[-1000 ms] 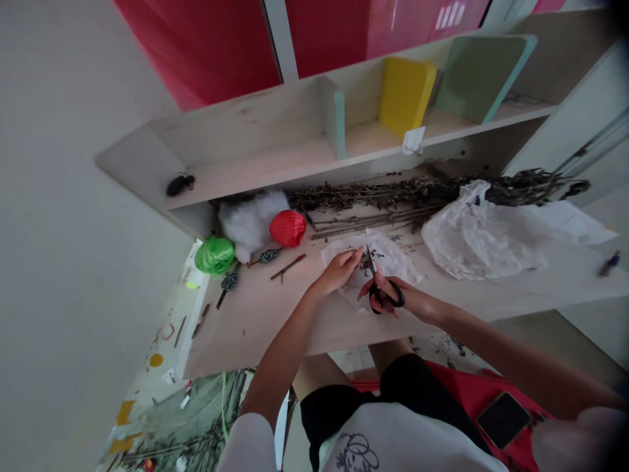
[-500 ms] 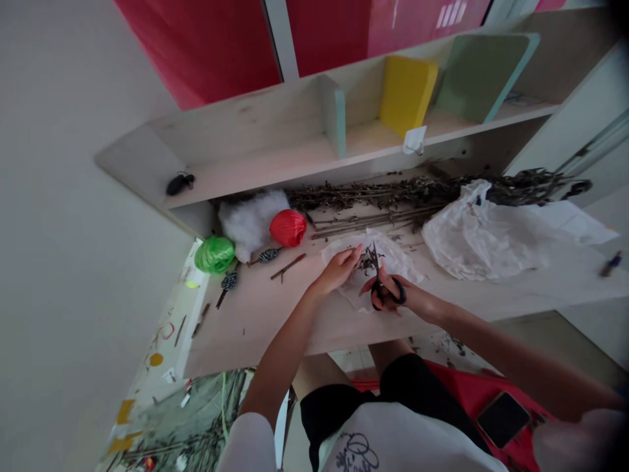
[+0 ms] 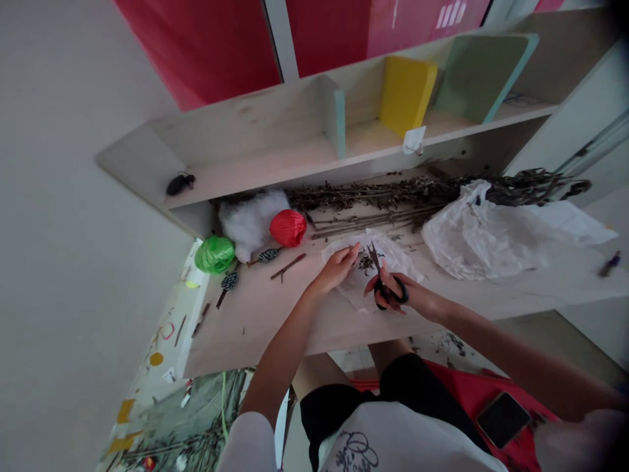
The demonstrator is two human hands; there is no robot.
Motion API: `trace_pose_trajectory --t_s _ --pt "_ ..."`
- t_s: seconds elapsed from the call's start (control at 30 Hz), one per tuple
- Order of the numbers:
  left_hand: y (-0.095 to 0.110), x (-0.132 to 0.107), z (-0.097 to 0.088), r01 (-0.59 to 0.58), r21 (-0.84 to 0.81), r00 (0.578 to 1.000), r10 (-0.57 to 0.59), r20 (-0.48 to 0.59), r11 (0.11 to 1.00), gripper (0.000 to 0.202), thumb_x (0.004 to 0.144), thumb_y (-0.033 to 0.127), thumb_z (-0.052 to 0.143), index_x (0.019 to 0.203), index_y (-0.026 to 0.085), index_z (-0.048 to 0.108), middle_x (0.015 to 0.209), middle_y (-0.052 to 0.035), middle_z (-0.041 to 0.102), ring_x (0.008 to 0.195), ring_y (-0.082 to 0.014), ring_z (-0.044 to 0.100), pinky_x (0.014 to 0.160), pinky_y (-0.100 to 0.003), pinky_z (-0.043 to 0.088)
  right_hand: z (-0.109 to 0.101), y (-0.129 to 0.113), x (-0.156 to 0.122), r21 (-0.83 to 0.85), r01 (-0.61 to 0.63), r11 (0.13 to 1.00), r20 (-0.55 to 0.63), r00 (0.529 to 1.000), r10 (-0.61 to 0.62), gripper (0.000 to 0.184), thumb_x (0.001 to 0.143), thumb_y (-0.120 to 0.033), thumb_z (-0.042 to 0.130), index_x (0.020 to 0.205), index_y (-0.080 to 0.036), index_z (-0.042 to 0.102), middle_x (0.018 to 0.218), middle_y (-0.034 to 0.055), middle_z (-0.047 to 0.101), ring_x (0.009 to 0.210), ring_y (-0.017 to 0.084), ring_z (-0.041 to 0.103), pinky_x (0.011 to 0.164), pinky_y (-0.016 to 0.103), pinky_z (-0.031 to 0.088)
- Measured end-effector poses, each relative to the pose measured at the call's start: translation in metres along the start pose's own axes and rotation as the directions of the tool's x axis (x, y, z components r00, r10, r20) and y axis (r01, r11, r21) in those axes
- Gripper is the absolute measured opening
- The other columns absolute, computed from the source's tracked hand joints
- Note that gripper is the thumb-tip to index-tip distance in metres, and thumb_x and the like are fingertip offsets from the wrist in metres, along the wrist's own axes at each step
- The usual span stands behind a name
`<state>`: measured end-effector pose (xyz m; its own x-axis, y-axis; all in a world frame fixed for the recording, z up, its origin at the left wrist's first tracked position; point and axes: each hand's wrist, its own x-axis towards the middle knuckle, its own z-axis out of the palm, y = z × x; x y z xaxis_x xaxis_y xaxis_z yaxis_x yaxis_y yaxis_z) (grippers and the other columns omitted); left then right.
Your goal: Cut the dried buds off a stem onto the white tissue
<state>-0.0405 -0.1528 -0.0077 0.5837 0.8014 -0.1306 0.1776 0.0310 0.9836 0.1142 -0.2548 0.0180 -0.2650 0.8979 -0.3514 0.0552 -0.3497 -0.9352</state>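
My right hand [image 3: 393, 290] grips a pair of black-handled scissors [image 3: 375, 255], its fingers through the loops and the blades parted a little, pointing away from me. Just left of the blades, my left hand [image 3: 339, 267] is closed with its fingertips pressed together; whatever they pinch is too small to make out. Below and between the hands, dark dried plant bits [image 3: 365, 263] lie on a crumpled white plastic sheet [image 3: 400, 261] spread on the desk [image 3: 289, 308].
Dried stalks [image 3: 354, 195] run along the back under the shelf. A white plastic bag [image 3: 484, 242] sits right. To the left are red twine [image 3: 287, 228], green twine [image 3: 215, 254], white stuffing [image 3: 253, 219], a twig [image 3: 287, 266] and string-wrapped sticks [image 3: 228, 280]. A phone [image 3: 503, 419] lies low right.
The scissors have shifted slightly right, and their blades are a bit wider apart. My left hand has drawn back slightly left. More plant bits show on the sheet between the hands.
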Motion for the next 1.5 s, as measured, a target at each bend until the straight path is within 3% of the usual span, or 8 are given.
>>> trace_pose_trajectory --t_s 0.2,0.43,0.67,0.93,1.2,1.5 --pt "-0.004 0.001 0.002 -0.015 0.042 0.999 0.014 0.031 0.999 0.054 0.082 0.07 0.04 0.066 0.019 0.044 0.053 0.0047 0.038 0.049 -0.0085 0.036 0.052 -0.025 0.03 0.0 0.003 0.0 0.024 0.002 1.0 0.09 0.996 -0.005 0.069 0.083 -0.072 0.04 0.1 -0.009 0.062 0.053 -0.0016 0.048 0.043 0.007 0.033 0.038 0.022 0.028" --pt "-0.004 0.001 0.001 -0.018 0.043 1.0 0.018 -0.017 0.999 0.053 0.083 0.069 0.041 0.066 0.02 0.043 0.053 0.005 0.038 0.048 -0.0084 0.037 0.053 -0.025 0.032 0.001 0.005 0.0 0.005 0.035 0.999 0.132 0.991 -0.036 0.071 0.084 -0.074 0.038 0.099 -0.009 0.062 0.053 -0.0021 0.049 0.041 0.007 0.034 0.039 0.022 0.027" --pt "-0.005 0.002 0.001 -0.032 -0.004 0.999 0.032 0.015 0.999 0.056 0.081 0.072 0.04 0.068 0.019 0.045 0.056 0.0042 0.041 0.048 -0.0077 0.037 0.05 -0.024 0.031 0.006 0.001 0.001 0.028 0.087 0.996 0.034 0.996 -0.088 0.07 0.078 -0.078 0.041 0.085 -0.012 0.06 0.047 -0.0039 0.044 0.04 0.007 0.031 0.041 0.024 0.024" --pt "-0.004 0.001 -0.001 -0.04 -0.012 0.999 0.04 0.006 0.999 0.055 0.082 0.072 0.041 0.066 0.019 0.044 0.052 0.0049 0.037 0.046 -0.0078 0.037 0.05 -0.024 0.033 0.002 0.007 0.005 -0.001 0.129 0.992 -0.051 0.99 -0.129 0.064 0.081 -0.073 0.044 0.081 -0.012 0.062 0.042 -0.0068 0.036 0.037 0.006 0.027 0.043 0.025 0.022" --pt "-0.004 0.003 0.0 -0.04 0.004 0.996 0.04 -0.075 0.999 0.055 0.081 0.072 0.041 0.064 0.019 0.043 0.053 0.0046 0.039 0.048 -0.0073 0.036 0.049 -0.023 0.032 0.005 0.001 0.002 -0.061 0.002 0.998 0.023 1.0 -0.001 0.076 0.078 -0.079 0.039 0.099 -0.01 0.063 0.059 0.0 0.055 0.038 0.005 0.029 0.035 0.022 0.018" --pt "-0.005 0.0 0.001 -0.047 0.088 0.999 0.048 -0.013 0.995 0.052 0.084 0.068 0.04 0.066 0.019 0.044 0.054 0.0045 0.041 0.05 -0.0087 0.04 0.052 -0.024 0.035 0.011 -0.006 0.003 -0.091 -0.016 0.996 -0.023 1.0 0.014 0.075 0.073 -0.082 0.041 0.086 -0.01 0.063 0.053 -0.0015 0.049 0.039 0.006 0.029 0.037 0.022 0.017"
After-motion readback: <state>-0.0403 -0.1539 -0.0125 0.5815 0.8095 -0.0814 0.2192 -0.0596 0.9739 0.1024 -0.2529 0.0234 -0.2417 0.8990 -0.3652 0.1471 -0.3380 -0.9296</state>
